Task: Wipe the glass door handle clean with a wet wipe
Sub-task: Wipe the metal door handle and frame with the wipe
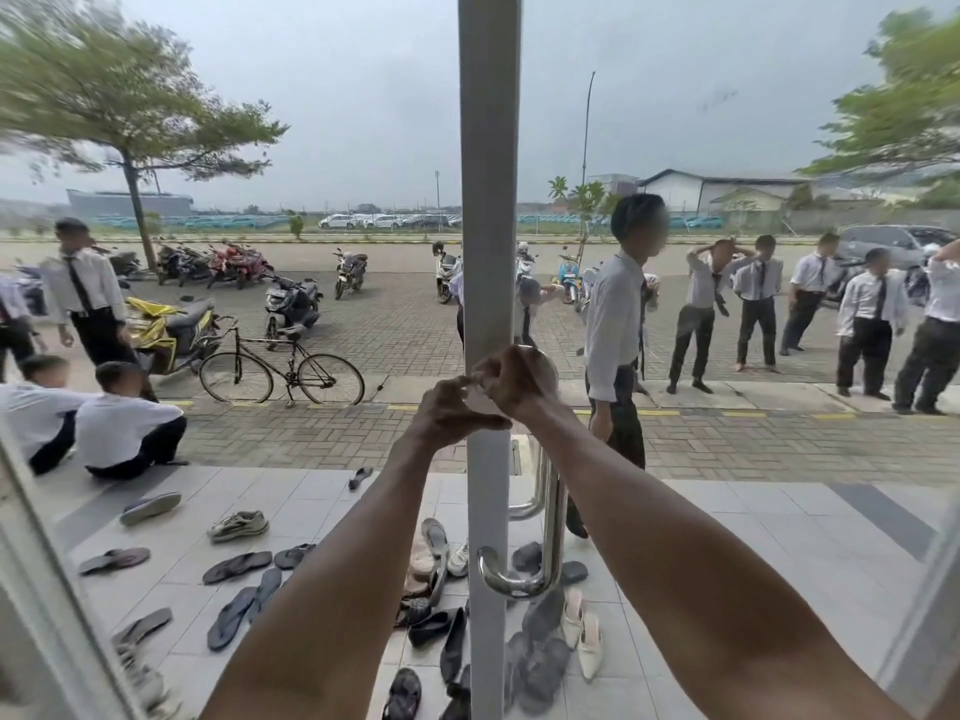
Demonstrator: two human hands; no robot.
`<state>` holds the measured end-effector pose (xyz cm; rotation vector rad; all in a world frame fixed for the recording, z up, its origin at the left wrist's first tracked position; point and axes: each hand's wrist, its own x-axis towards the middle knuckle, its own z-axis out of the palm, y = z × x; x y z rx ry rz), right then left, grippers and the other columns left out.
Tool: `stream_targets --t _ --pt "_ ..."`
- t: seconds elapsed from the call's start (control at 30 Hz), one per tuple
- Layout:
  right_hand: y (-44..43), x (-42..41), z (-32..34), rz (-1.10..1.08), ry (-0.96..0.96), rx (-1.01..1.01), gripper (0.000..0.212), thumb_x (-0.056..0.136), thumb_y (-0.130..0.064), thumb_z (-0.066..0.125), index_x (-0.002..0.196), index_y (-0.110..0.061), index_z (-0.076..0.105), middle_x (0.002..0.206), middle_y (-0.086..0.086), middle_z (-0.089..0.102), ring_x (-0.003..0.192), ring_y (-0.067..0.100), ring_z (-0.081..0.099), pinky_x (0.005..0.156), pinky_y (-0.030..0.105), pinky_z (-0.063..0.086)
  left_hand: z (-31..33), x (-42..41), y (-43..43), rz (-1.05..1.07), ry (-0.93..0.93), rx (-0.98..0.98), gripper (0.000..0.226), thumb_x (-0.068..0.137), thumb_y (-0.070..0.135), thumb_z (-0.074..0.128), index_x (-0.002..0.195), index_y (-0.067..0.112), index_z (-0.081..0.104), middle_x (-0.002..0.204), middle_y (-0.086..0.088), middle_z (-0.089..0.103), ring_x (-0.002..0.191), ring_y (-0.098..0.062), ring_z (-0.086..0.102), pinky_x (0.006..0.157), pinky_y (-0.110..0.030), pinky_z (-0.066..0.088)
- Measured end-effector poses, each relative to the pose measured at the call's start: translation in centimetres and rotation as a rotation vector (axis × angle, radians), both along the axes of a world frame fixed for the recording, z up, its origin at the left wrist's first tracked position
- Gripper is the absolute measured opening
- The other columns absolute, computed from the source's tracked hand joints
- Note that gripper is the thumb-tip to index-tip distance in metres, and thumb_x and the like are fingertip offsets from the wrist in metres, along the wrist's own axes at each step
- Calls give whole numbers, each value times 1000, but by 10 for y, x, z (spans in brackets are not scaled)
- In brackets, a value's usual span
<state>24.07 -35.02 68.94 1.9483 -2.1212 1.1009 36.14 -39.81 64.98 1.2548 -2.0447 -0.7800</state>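
Observation:
The chrome door handle [554,532] runs down the right side of the white door post [488,200] and curves into the post at its lower end. My right hand [519,381] is closed at the top of the handle. A pale grey wad that looks like the wet wipe [546,367] shows behind its fingers. My left hand [451,414] is just left of it, in front of the post. Its fingertips are pinched against the right hand's fingers on a small pale bit of wipe. The handle's top end is hidden by my right hand.
Glass panes [727,511] stand on both sides of the post. Outside, several shoes and sandals [239,563] lie on the tiled porch. A bicycle [283,368], parked motorbikes and several people in white shirts are on the paving beyond the glass.

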Motion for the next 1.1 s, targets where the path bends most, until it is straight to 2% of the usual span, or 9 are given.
stream_targets --t 0.07,0.13,0.3,0.43,0.53,0.7,0.8,0.97,1.1 --pt "3 3 -3 -9 35 26 18 92 -29 66 84 -18 78 80 2 71 79 21 67 61 22 39 -4 8 -6 27 1 -37 79 73 13 77 145 10 45 141 -14 55 128 -27 54 104 -35 46" --pt "9 7 -8 -23 76 19 21 89 -18 62 68 -14 66 69 5 64 74 29 67 61 29 46 -4 13 -7 82 -69 -266 72 73 -3 55 144 7 46 143 -15 53 132 -29 50 108 -39 43" --pt "24 6 -12 -41 257 -14 14 82 -6 63 93 -2 71 94 22 73 94 37 70 86 44 58 2 9 -13 8 -147 -624 82 67 -16 46 144 12 49 150 -3 47 137 -20 46 110 -38 43" --pt "19 7 -9 -67 293 -29 13 84 -24 66 83 -12 70 84 14 73 86 32 71 79 38 57 -3 -2 -25 -28 -178 -659 79 71 -16 52 144 13 49 151 -4 44 139 -18 44 114 -36 39" --pt "8 8 -8 -58 217 -86 34 86 -46 70 83 -12 73 81 14 74 81 30 70 74 35 52 -6 2 -29 -65 -178 -699 80 70 -20 51 144 11 50 151 -5 44 136 -20 47 111 -37 43" --pt "1 16 -13 -103 226 -169 22 93 -20 54 87 -9 73 87 18 74 83 36 71 74 39 52 -1 11 -32 -112 -276 -791 93 64 -27 50 150 6 38 158 -7 33 145 -20 33 114 -33 38" --pt "8 9 -20 -106 369 -153 12 88 -15 60 89 -12 72 80 15 74 78 33 72 74 38 57 4 10 -33 -117 -317 -834 97 62 -30 51 152 1 31 160 -13 26 149 -21 23 119 -30 27" --pt "20 1 -24 -113 591 -113 16 83 -2 62 90 -14 70 75 11 73 75 32 72 64 37 55 -3 6 -32 -131 -316 -803 90 70 -27 53 152 2 31 164 -3 13 150 -18 19 119 -30 29" --pt "11 11 -18 -112 649 -20 21 90 -2 55 102 -8 71 96 15 74 94 34 71 79 39 54 -8 4 -33 -129 -312 -786 90 69 -28 49 152 2 31 165 1 11 149 -21 26 116 -38 36"
